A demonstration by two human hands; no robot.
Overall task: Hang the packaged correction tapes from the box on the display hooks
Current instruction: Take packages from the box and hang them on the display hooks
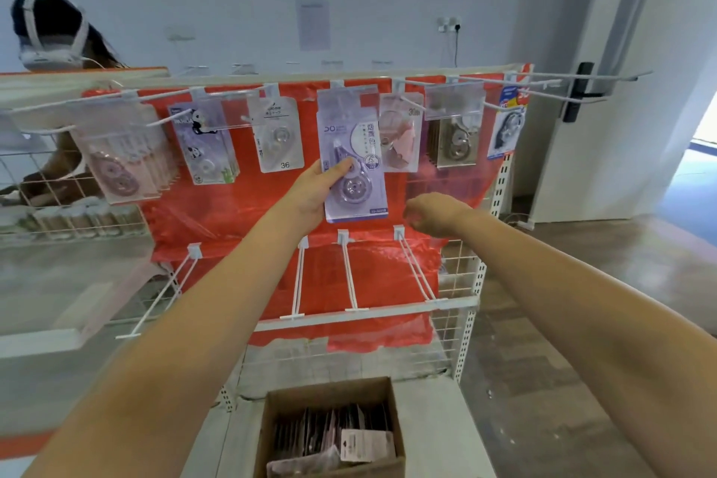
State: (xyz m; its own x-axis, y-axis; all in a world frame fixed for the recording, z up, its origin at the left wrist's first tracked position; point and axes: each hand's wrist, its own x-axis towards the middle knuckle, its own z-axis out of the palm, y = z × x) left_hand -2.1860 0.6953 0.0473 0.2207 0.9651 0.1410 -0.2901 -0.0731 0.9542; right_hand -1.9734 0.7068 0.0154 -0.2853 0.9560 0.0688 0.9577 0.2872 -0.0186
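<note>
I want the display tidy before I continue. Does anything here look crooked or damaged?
The panda package and the pink packages on the upper left hooks hang tilted, not straight. The red backing sheet has a ragged, torn lower edge. The purple package in the left hand looks fine.

Readable markings, hanging packs on the upper hook row:

- White pack (280, 136), third from the left: number "36" printed near its lower edge; small print at its top too blurred to read.
- Purple pack (355, 167), middle of the row: number "50" at upper left; other print on the card illegible.
- Pink pack (399, 136), just to its right: "30m" at its upper right corner.
- Panda pack (205, 144): lettering blurred, unreadable.
- Wall sheet (313, 24): text illegible.
</note>
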